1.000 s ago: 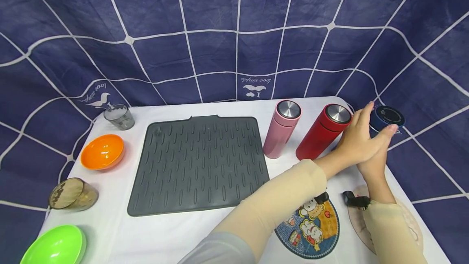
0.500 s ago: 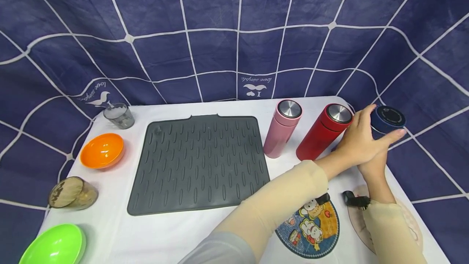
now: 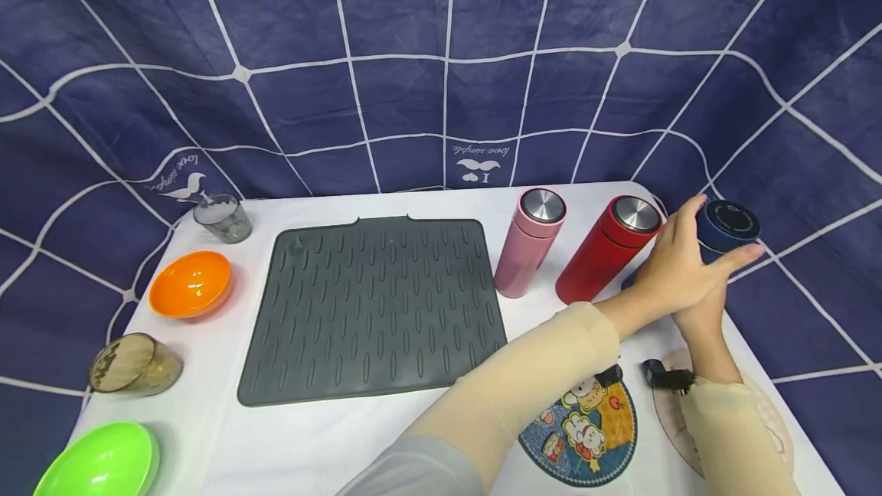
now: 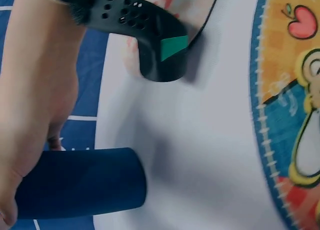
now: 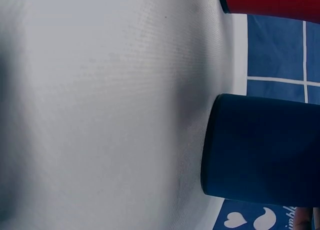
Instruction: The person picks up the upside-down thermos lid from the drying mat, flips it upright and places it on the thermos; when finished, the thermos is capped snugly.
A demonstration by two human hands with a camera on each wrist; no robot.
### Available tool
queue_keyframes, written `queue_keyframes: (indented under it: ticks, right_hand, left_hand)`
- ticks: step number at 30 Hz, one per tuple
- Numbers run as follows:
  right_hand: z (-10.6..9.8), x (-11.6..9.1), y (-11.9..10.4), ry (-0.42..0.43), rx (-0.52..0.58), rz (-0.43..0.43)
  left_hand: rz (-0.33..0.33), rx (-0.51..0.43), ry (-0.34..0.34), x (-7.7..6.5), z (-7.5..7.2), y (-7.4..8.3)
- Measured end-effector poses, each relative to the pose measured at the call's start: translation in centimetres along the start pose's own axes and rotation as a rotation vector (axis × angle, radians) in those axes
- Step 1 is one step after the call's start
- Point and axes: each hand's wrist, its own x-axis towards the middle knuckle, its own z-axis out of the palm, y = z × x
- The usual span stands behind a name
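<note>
A dark blue thermos (image 3: 730,222) is upright at the table's right edge in the head view. My left hand (image 3: 678,262) grips its top end, thumb along the near side and fingers on the left. Lower down, my right hand (image 3: 703,316) holds the body, largely hidden behind the left hand. The left wrist view has the thermos's lower part (image 4: 85,182) with right-hand fingers around it. In the right wrist view, its base (image 5: 260,150) shows beside the foot of the red thermos (image 5: 275,2). To the left, a pink thermos (image 3: 527,243) stands upright.
A grey ribbed mat (image 3: 375,308) lies mid-table. Along the left are a glass (image 3: 223,219), an orange bowl (image 3: 191,284), a brown glass (image 3: 138,364) and a green bowl (image 3: 99,461). Two round mats, one patterned (image 3: 589,435), one pale (image 3: 768,419), lie under the forearms.
My left thumb has shifted slightly right and nearer along the top of the blue thermos since a second ago. The right hand and the other things look unmoved.
</note>
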Motion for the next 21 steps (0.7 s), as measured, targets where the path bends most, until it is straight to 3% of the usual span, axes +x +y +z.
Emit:
queue_keyframes:
  ticks: [5, 11, 13, 17, 19, 21]
  right_hand:
    - [-0.01, 0.31, 0.04, -0.016, 0.094, -0.020]
    - [0.02, 0.53, -0.06, -0.009, 0.112, -0.006]
    - [0.12, 0.49, -0.08, -0.003, 0.052, -0.002]
    - [0.31, 0.38, 0.03, 0.009, 0.025, 0.021]
    - [0.32, 0.42, 0.03, 0.003, 0.078, 0.033]
    - [0.24, 0.43, 0.02, -0.007, 0.143, 0.048]
  left_hand:
    - [0.020, -0.018, 0.032, 0.50, -0.38, 0.01]
    - [0.125, 0.025, -0.066, 0.72, -0.88, -0.72]
    - [0.086, -0.007, -0.058, 0.68, -0.83, -0.53]
    - [-0.029, -0.055, 0.033, 0.48, -0.44, 0.05]
    - [-0.033, -0.056, 0.056, 0.40, -0.39, -0.03]
    - [0.004, -0.025, 0.037, 0.41, -0.52, -0.33]
